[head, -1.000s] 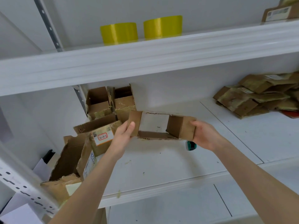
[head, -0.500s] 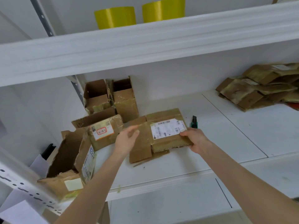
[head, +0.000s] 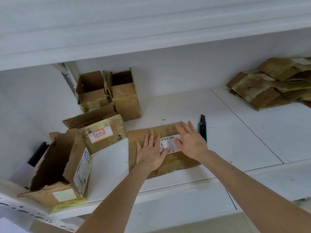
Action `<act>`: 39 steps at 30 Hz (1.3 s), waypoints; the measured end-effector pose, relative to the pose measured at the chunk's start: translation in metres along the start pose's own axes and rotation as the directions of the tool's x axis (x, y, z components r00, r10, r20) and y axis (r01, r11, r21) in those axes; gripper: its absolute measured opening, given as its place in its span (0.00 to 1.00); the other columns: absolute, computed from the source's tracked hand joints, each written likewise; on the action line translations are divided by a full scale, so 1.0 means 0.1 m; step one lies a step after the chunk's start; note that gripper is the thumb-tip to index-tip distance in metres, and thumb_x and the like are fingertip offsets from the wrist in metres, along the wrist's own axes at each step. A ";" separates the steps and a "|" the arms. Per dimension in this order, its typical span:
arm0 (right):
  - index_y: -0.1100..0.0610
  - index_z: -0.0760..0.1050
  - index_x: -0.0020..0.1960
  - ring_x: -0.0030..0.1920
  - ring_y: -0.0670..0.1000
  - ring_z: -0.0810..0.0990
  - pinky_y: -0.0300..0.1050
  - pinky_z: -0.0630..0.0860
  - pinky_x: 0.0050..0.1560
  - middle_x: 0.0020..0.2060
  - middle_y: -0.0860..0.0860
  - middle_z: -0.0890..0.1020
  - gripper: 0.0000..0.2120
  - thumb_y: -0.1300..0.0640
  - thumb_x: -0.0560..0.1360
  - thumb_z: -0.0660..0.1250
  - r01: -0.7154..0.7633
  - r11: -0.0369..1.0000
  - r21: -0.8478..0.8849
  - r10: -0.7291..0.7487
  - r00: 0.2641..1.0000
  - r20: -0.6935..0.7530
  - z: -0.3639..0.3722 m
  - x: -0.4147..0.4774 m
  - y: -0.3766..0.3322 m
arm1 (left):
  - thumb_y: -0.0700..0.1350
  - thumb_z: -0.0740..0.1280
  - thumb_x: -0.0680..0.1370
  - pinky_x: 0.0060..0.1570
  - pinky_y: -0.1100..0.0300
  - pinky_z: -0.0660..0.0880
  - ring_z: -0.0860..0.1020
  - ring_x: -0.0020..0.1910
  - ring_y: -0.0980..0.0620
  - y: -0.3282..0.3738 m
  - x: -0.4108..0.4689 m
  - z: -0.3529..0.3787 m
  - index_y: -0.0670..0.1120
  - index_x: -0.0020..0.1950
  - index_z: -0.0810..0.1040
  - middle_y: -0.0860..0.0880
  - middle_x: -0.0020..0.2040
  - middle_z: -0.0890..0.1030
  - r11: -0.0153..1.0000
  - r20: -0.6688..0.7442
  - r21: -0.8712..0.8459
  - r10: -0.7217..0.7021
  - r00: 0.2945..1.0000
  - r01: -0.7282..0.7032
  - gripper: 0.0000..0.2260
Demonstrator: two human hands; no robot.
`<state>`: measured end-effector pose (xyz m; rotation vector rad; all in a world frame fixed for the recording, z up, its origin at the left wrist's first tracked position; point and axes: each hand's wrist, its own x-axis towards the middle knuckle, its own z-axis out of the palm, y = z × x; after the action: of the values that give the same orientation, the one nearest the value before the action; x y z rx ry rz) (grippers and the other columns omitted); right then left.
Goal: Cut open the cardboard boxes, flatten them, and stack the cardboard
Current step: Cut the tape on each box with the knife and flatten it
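A flattened brown cardboard box [head: 175, 163] with a white barcode label lies on the white shelf [head: 235, 145]. My left hand [head: 150, 151] presses flat on its left half, fingers straight. My right hand [head: 190, 142] presses flat on its right half, over the label. A green box cutter [head: 202, 127] lies on the shelf just right of the box. A stack of flattened cardboard [head: 269, 83] sits at the far right of the shelf.
Several uncut boxes stand at the left: two open ones [head: 107, 91] against the back wall, a taped one labelled 3-3-3 [head: 104, 133], and a large torn open box [head: 57, 167] at the shelf's front left corner. An upper shelf [head: 151, 31] hangs overhead.
The box was held open in the air, then laid on the shelf and folded flat. Both hands now press down on it with straight fingers. The view tilted down.
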<state>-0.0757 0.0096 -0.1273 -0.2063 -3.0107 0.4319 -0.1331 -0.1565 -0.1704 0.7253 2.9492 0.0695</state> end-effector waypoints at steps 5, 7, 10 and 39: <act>0.52 0.40 0.79 0.77 0.58 0.36 0.53 0.38 0.76 0.78 0.55 0.40 0.29 0.45 0.82 0.44 0.100 0.985 -0.139 -0.070 0.976 0.206 0.25 0.38 -0.15 | 0.59 0.44 0.81 0.75 0.46 0.43 0.42 0.78 0.52 -0.03 0.00 -0.07 0.46 0.79 0.42 0.48 0.79 0.42 0.999 -0.015 -0.026 -0.037 0.999 0.036 0.30; 0.49 0.40 0.79 0.77 0.58 0.37 0.54 0.38 0.76 0.78 0.54 0.41 0.28 0.43 0.82 0.42 0.112 0.978 -0.177 -0.073 0.975 0.212 0.37 0.44 -0.13 | 0.58 0.44 0.82 0.75 0.47 0.43 0.42 0.78 0.52 -0.06 0.02 -0.06 0.45 0.79 0.42 0.48 0.79 0.43 1.000 -0.008 -0.021 -0.009 1.000 0.009 0.29; 0.45 0.39 0.78 0.77 0.57 0.37 0.55 0.36 0.76 0.78 0.53 0.40 0.27 0.40 0.81 0.38 0.111 0.972 -0.207 -0.062 0.971 0.231 0.49 0.48 -0.12 | 0.58 0.44 0.82 0.75 0.47 0.40 0.41 0.78 0.51 -0.12 0.07 -0.05 0.46 0.79 0.42 0.46 0.79 0.42 0.999 -0.011 -0.011 0.038 0.999 -0.038 0.29; 0.42 0.36 0.77 0.77 0.56 0.35 0.64 0.37 0.73 0.78 0.51 0.38 0.32 0.33 0.76 0.34 0.033 0.978 -0.204 0.005 0.984 0.179 0.60 -0.05 -0.13 | 0.71 0.31 0.71 0.72 0.40 0.38 0.40 0.77 0.50 -0.20 -0.26 0.14 0.59 0.77 0.41 0.49 0.79 0.41 0.993 -0.071 0.023 -0.115 0.991 0.117 0.36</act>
<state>-0.0794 -0.0197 -0.1811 -0.1690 -3.2308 0.1414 -0.1179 -0.1854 -0.1832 0.5649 3.0573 0.0458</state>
